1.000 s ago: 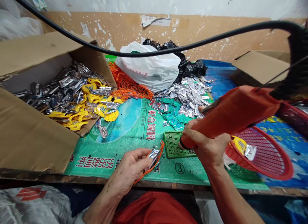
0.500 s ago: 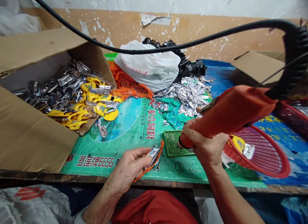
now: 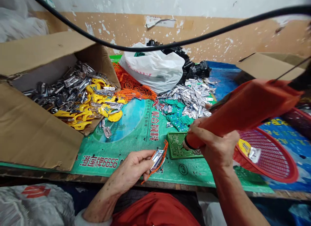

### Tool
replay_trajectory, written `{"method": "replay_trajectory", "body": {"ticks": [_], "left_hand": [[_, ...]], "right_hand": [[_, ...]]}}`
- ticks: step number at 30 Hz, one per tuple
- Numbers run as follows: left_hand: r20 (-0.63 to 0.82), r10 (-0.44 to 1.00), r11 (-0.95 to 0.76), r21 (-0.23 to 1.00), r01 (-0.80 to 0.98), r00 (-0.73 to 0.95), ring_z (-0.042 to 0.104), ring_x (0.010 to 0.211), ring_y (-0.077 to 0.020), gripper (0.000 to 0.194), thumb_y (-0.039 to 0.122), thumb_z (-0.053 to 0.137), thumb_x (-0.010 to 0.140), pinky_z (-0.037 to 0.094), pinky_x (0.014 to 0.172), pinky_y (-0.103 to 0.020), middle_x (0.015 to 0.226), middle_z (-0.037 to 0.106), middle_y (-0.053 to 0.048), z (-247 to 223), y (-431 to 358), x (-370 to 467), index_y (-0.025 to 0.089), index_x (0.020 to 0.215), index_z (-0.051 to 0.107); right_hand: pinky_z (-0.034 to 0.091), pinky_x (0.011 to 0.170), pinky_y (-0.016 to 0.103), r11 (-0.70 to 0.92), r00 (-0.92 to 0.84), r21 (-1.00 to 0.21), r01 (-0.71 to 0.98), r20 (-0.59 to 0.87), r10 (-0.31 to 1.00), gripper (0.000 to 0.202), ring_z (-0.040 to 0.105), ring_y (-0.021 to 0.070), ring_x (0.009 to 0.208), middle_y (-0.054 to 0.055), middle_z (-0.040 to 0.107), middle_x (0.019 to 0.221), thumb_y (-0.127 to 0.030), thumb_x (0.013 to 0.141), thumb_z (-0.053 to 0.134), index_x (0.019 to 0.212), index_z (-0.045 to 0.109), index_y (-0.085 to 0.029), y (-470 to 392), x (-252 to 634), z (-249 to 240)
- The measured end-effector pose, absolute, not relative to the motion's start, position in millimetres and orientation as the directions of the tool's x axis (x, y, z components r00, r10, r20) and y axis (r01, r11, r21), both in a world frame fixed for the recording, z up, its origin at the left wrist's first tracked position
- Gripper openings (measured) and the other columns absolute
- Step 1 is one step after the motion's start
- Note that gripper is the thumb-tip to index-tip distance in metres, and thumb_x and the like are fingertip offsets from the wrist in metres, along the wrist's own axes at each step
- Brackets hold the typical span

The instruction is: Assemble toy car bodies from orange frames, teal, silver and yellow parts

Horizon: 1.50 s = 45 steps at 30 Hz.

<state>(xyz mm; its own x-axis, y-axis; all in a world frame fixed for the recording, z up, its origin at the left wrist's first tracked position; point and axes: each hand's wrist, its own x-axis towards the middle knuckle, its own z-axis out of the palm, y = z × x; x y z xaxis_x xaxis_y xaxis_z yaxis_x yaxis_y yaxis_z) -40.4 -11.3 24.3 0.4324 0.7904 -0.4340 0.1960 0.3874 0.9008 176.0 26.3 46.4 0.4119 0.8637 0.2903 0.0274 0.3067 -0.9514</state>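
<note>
My left hand [image 3: 133,169] pinches a small silver metal part [image 3: 157,157] together with a thin orange plastic strip [image 3: 164,154], near the table's front edge. In my right hand [image 3: 216,148] is a red-covered power screwdriver [image 3: 245,106], tilted, its nose pointing down to the left. That nose is over a green perforated tray [image 3: 173,144] that holds small dark pieces, probably screws. My fingers and the tool hide the tool's tip and the tray's right end.
A cardboard box [image 3: 36,132] spills silver and yellow parts [image 3: 113,116] at left. Behind lie orange plastic strips [image 3: 136,91], a white bag [image 3: 153,70], black parts [image 3: 198,69], silver parts [image 3: 194,93] and green parts [image 3: 178,114]. A red basket [image 3: 274,154] stands right. A black hose [image 3: 206,38] crosses above.
The screwdriver's rear end has swung to the right and its hose has shifted. The whole view has slid slightly; both hands keep their holds, with the tool's nose still over the tray.
</note>
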Motion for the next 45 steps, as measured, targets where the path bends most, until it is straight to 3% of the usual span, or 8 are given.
{"method": "replay_trajectory", "body": {"ticks": [4,8,11,18,28,35,45], "left_hand": [[-0.443,0.757,0.412,0.894,0.176,0.479,0.046,0.054,-0.0085,0.033,0.034,0.058,0.082,0.040,0.051,-0.021,0.072,0.060,0.000,25.0,-8.9,-36.2,0.018,0.109,0.069],[-0.426,0.742,0.434,0.894,0.112,0.518,0.045,0.052,-0.0080,0.038,0.038,0.060,0.081,0.042,0.050,-0.021,0.070,0.056,0.001,19.8,-5.9,-33.0,0.018,0.113,0.067],[-0.402,0.743,0.421,0.902,0.093,0.535,0.047,0.053,-0.0082,0.040,0.042,0.058,0.084,0.042,0.050,-0.021,0.068,0.055,0.002,16.0,-5.1,-32.8,0.018,0.114,0.066],[-0.367,0.766,0.390,0.918,0.072,0.527,0.050,0.049,-0.0090,0.043,0.048,0.053,0.086,0.041,0.049,-0.020,0.058,0.054,0.003,13.4,-7.0,-31.9,0.017,0.112,0.067],[-0.349,0.796,0.357,0.930,0.083,0.495,0.048,0.050,-0.0090,0.034,0.041,0.052,0.087,0.041,0.050,-0.021,0.058,0.053,0.003,18.1,-6.7,-27.9,0.017,0.102,0.070],[-0.350,0.796,0.344,0.933,0.108,0.495,0.046,0.047,-0.0079,0.034,0.036,0.050,0.088,0.038,0.047,-0.019,0.056,0.051,0.003,19.8,-5.6,-27.7,0.015,0.106,0.069],[-0.336,0.800,0.331,0.938,0.102,0.497,0.046,0.047,-0.0073,0.032,0.035,0.049,0.088,0.038,0.047,-0.019,0.058,0.051,0.004,11.5,-6.0,-28.8,0.015,0.104,0.069]], "right_hand": [[0.048,0.056,0.033,0.387,0.373,-0.914,-0.119,0.321,0.871,0.016,0.057,0.0148,0.055,-0.001,0.061,0.066,-0.016,0.061,0.076,0.073,0.067,-0.020,20.6,173.7,75.4],[0.049,0.059,0.034,0.419,0.230,-0.875,-0.242,0.368,0.901,0.045,0.057,0.0169,0.060,-0.001,0.061,0.067,-0.019,0.067,0.075,0.109,0.063,-0.027,7.3,163.6,100.1],[0.051,0.061,0.035,0.349,0.127,-0.890,-0.293,0.325,0.937,0.053,0.058,0.0181,0.064,0.000,0.060,0.071,-0.029,0.069,0.078,0.118,0.058,-0.030,-1.7,154.7,103.5],[0.053,0.057,0.033,0.274,0.042,-0.895,-0.353,0.277,0.960,0.056,0.058,0.0172,0.063,-0.001,0.059,0.072,-0.027,0.068,0.078,0.119,0.055,-0.034,-6.7,134.0,92.9],[0.051,0.057,0.032,0.267,0.035,-0.891,-0.368,0.273,0.961,0.054,0.056,0.0162,0.062,-0.002,0.060,0.070,-0.025,0.068,0.078,0.116,0.056,-0.032,-5.4,127.8,89.0],[0.052,0.059,0.033,0.255,0.038,-0.899,-0.357,0.259,0.965,0.055,0.057,0.0161,0.063,-0.002,0.061,0.073,-0.022,0.069,0.075,0.118,0.054,-0.032,-5.7,128.0,86.2],[0.054,0.066,0.034,0.255,-0.018,-0.910,-0.326,0.275,0.961,0.037,0.061,0.0153,0.066,-0.003,0.061,0.074,-0.016,0.070,0.072,0.102,0.060,-0.028,-8.4,126.6,87.1]]}}
